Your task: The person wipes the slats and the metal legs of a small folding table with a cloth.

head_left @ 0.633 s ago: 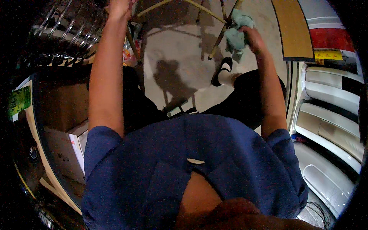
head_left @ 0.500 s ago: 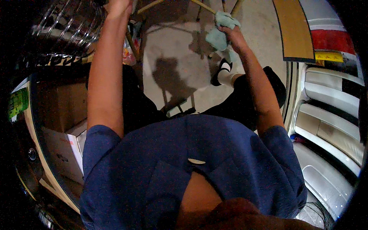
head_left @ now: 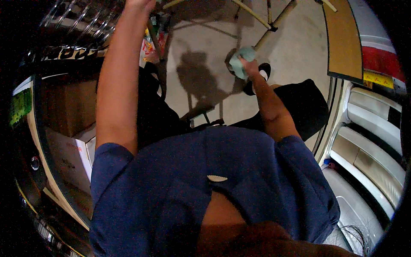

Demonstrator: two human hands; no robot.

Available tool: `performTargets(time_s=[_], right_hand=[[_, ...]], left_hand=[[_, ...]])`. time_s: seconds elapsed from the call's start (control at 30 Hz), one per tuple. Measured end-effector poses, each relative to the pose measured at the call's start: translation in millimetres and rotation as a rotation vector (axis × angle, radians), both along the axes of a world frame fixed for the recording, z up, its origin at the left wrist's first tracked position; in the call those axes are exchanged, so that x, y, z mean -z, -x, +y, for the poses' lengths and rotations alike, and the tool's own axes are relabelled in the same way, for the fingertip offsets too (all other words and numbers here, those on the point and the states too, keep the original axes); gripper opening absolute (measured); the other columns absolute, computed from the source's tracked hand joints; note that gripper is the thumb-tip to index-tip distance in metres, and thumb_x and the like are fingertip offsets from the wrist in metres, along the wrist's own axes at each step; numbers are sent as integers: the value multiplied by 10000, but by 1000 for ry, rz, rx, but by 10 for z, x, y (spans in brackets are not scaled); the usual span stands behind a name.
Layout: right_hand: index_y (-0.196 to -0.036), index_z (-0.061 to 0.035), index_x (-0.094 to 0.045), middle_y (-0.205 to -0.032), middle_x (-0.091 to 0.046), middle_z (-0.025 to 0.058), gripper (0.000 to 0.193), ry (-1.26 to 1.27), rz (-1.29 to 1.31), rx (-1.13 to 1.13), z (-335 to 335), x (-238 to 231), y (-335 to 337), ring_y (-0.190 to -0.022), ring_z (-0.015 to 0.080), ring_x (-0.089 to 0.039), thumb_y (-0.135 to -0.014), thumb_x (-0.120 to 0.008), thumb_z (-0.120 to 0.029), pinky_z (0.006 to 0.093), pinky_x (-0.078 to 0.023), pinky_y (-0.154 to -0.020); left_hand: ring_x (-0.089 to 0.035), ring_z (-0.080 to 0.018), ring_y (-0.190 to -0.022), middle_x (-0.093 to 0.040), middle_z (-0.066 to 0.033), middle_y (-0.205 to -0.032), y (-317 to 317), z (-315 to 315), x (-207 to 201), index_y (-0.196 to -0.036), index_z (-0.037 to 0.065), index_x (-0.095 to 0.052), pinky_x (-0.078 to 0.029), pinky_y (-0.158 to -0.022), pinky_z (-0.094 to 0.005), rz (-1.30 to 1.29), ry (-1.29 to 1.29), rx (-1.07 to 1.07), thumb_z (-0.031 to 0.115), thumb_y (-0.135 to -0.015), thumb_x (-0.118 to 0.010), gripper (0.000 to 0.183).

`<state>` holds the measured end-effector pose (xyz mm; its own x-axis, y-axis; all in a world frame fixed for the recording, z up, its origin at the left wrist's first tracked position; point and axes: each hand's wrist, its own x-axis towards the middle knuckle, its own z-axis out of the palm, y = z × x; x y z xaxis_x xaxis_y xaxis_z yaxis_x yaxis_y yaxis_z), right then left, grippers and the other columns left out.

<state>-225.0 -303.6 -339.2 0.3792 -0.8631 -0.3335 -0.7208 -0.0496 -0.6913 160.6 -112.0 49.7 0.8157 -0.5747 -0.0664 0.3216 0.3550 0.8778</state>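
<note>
A pale green cloth (head_left: 238, 64) is bunched in my right hand (head_left: 251, 68), whose fingers are closed on it. The cloth wraps the lower end of a slanting tan tubular leg (head_left: 262, 39), which rises to a dark joint where other tan tubes meet. My left hand (head_left: 141, 3) reaches to the upper edge of the picture, near the end of another tan tube (head_left: 172, 3). Its fingers are cut off there, so what it touches is hidden.
Cardboard boxes (head_left: 70, 111) fill an open cabinet on my left, below a chrome wire rack (head_left: 81, 25). White stacked plastic pieces (head_left: 372, 115) and a brown board (head_left: 344, 43) stand on my right. My shoe (head_left: 264, 73) rests on the concrete floor beside the cloth.
My right hand has moved down and slightly left with the cloth, along the tan leg. The tubular frame has shifted right and down in view. My left arm has barely moved.
</note>
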Motion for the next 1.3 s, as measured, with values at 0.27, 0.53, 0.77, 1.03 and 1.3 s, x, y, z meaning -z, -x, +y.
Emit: performTargets(time_s=[0.27, 0.53, 0.77, 1.03, 1.3], right_hand=[[-1225, 10, -574, -1135, -655, 87, 459, 94, -418, 46, -92, -1741, -419, -965, 202, -622, -847, -751, -182, 342, -495, -850], [-1073, 20, -653, -1015, -684, 62, 262, 383, -718, 77, -279, -1893, -659, -902, 179, -622, -859, -717, -117, 317, -494, -817], [-1090, 41, -637, -1065, -672, 102, 269, 456, -542, 136, 189, -1830, -648, -951, 237, -620, -869, -700, -101, 355, -482, -863], [-1284, 40, -508, -1227, -598, 146, 544, 91, -554, 143, -20, -63, -50, -1069, 299, -592, -853, -745, -194, 393, -467, -910], [-1282, 31, -537, -1250, -602, 170, 699, -171, 168, -173, -17, -33, 187, -1095, 270, -596, -777, -794, -378, 403, -485, -898]], left_hand=[[-620, -301, -1018, -515, -205, -1193, -151, -113, 184, -1341, -92, -384, -576, -900, -422, -66, 22, 21, 203, -1043, -436, 423], [-620, -295, -1006, -536, -220, -1187, -63, -187, 153, -1313, -97, -415, -582, -876, -393, -47, 36, -14, 195, -1038, -427, 401], [-630, -282, -949, -546, -206, -1164, -24, -49, 161, -1287, -83, -444, -583, -869, -387, 4, -8, 15, 205, -1040, -442, 380], [-625, -321, -1060, -532, -223, -1210, 182, -3, -107, -1353, -78, -369, -557, -928, -412, 19, -63, 28, 209, -1042, -429, 427], [-618, -259, -906, -534, -154, -1039, -59, -19, 172, -1226, -51, -454, -570, -897, -412, -22, 41, 41, 187, -1028, -447, 310]])
